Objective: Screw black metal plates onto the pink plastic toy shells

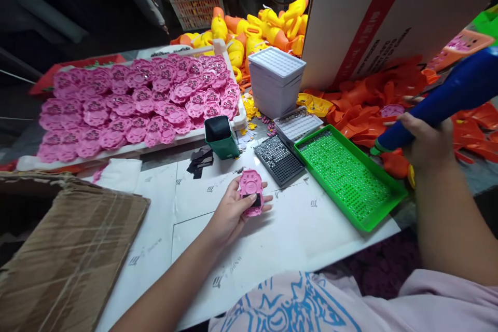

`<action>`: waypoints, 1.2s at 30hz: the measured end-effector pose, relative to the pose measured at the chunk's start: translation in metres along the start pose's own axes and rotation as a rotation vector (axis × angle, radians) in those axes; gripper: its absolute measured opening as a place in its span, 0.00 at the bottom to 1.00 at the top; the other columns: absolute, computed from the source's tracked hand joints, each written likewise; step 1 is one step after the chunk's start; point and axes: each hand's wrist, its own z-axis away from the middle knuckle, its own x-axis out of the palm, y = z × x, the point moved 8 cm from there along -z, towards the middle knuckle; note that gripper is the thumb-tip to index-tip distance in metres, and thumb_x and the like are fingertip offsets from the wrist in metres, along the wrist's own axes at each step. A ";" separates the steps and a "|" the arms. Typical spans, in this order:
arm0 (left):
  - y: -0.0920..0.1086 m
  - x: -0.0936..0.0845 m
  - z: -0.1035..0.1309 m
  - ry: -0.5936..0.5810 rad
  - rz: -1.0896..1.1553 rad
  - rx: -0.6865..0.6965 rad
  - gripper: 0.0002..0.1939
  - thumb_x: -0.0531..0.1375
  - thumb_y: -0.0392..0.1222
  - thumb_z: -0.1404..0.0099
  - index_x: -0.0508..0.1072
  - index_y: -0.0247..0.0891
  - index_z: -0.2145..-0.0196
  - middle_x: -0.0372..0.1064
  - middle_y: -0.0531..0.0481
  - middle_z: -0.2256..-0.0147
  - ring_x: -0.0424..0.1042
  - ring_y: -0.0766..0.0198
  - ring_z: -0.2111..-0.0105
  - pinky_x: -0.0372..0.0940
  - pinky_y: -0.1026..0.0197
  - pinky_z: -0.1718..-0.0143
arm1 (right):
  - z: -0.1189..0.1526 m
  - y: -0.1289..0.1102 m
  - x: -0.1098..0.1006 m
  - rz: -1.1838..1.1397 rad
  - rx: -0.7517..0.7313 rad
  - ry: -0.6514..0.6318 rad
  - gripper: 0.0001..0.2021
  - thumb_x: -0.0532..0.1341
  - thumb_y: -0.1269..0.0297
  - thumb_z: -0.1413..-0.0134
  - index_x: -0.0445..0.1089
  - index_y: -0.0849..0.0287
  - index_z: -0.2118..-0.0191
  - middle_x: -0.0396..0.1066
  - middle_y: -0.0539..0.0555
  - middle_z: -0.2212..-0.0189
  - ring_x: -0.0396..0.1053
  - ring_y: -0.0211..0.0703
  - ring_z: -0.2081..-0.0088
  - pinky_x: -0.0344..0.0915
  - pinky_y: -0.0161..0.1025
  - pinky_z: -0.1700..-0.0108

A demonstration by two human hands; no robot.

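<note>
Over the white work surface (202,238), my left hand (233,205) holds a pink scalloped plastic part (251,182), the thumb pressing a small black rectangular piece (254,199) against it. On the right, my right hand (428,135) is wrapped around a blue electric screwdriver (447,93). Its green-tipped end points down beside a green perforated tray (350,181). Between the hands lies a black grid tray (279,161), partly filled with small shiny pieces. Left of it stands a dark green cup (222,137), with loose black pieces (201,162) near its base.
A white tray (155,146) at the back left carries many pink parts. Stacked white trays (276,80) stand behind the grid tray. Orange parts (365,101) heap at right before a large carton (342,15). An open cardboard box (73,238) sits front left. Someone stands behind.
</note>
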 end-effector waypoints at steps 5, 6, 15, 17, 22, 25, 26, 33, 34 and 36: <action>0.002 0.006 -0.012 0.054 0.041 0.044 0.29 0.67 0.31 0.44 0.58 0.39 0.49 0.69 0.41 0.50 0.77 0.49 0.57 0.75 0.51 0.59 | -0.003 -0.023 0.051 -0.044 0.009 -0.170 0.19 0.71 0.69 0.79 0.69 0.57 0.71 0.73 0.53 0.74 0.69 0.41 0.78 0.64 0.37 0.80; 0.001 0.007 -0.014 0.057 0.052 0.052 0.29 0.67 0.31 0.44 0.58 0.39 0.50 0.69 0.41 0.50 0.77 0.49 0.57 0.75 0.52 0.60 | -0.002 -0.030 0.061 -0.052 -0.001 -0.189 0.21 0.72 0.66 0.79 0.69 0.57 0.70 0.73 0.53 0.75 0.70 0.43 0.79 0.64 0.38 0.80; -0.012 -0.006 -0.025 0.035 0.016 0.101 0.30 0.68 0.37 0.46 0.57 0.41 0.51 0.70 0.44 0.55 0.78 0.57 0.65 0.74 0.55 0.67 | 0.086 -0.033 0.167 -0.265 0.148 -0.410 0.25 0.71 0.57 0.70 0.68 0.56 0.61 0.69 0.46 0.81 0.69 0.41 0.80 0.69 0.40 0.76; -0.014 -0.007 -0.025 0.026 0.023 0.085 0.30 0.68 0.38 0.45 0.57 0.41 0.51 0.70 0.44 0.54 0.77 0.57 0.65 0.74 0.55 0.66 | 0.109 -0.021 0.184 -0.287 0.201 -0.408 0.20 0.68 0.61 0.66 0.68 0.57 0.62 0.68 0.46 0.82 0.69 0.41 0.81 0.68 0.39 0.77; -0.019 -0.008 -0.026 0.008 0.074 0.023 0.29 0.67 0.37 0.45 0.56 0.43 0.51 0.69 0.44 0.51 0.77 0.57 0.64 0.74 0.52 0.65 | 0.135 -0.002 0.203 -0.255 0.174 -0.392 0.14 0.65 0.64 0.64 0.68 0.57 0.66 0.71 0.47 0.80 0.71 0.41 0.79 0.69 0.38 0.75; -0.021 -0.007 -0.027 -0.008 0.107 -0.012 0.27 0.67 0.37 0.44 0.56 0.42 0.51 0.69 0.44 0.52 0.77 0.56 0.63 0.74 0.51 0.65 | 0.141 0.007 0.205 -0.233 0.193 -0.448 0.13 0.64 0.64 0.62 0.69 0.57 0.65 0.70 0.47 0.82 0.70 0.41 0.81 0.66 0.37 0.79; -0.022 -0.007 -0.027 -0.010 0.116 -0.017 0.27 0.66 0.37 0.43 0.57 0.42 0.52 0.69 0.44 0.52 0.77 0.56 0.63 0.74 0.51 0.64 | 0.142 0.010 0.204 -0.231 0.203 -0.468 0.14 0.64 0.64 0.62 0.69 0.56 0.64 0.70 0.47 0.82 0.69 0.41 0.81 0.66 0.37 0.80; -0.026 -0.009 -0.026 -0.024 0.080 -0.060 0.24 0.65 0.38 0.40 0.58 0.45 0.50 0.70 0.44 0.52 0.78 0.58 0.64 0.72 0.52 0.63 | 0.148 0.022 0.196 -0.242 0.185 -0.420 0.16 0.61 0.66 0.64 0.67 0.56 0.63 0.68 0.46 0.82 0.66 0.39 0.82 0.66 0.37 0.79; -0.027 -0.009 -0.026 -0.024 0.080 -0.064 0.24 0.65 0.38 0.40 0.59 0.45 0.50 0.70 0.44 0.52 0.78 0.57 0.63 0.72 0.52 0.62 | 0.148 0.021 0.196 -0.241 0.167 -0.410 0.16 0.61 0.65 0.64 0.67 0.57 0.63 0.68 0.46 0.83 0.66 0.39 0.82 0.66 0.37 0.79; -0.027 -0.009 -0.026 -0.027 0.084 -0.064 0.24 0.65 0.38 0.40 0.58 0.45 0.50 0.70 0.45 0.51 0.78 0.56 0.62 0.72 0.53 0.62 | 0.147 0.020 0.196 -0.238 0.139 -0.393 0.16 0.61 0.65 0.65 0.66 0.58 0.64 0.68 0.47 0.82 0.65 0.39 0.83 0.65 0.37 0.80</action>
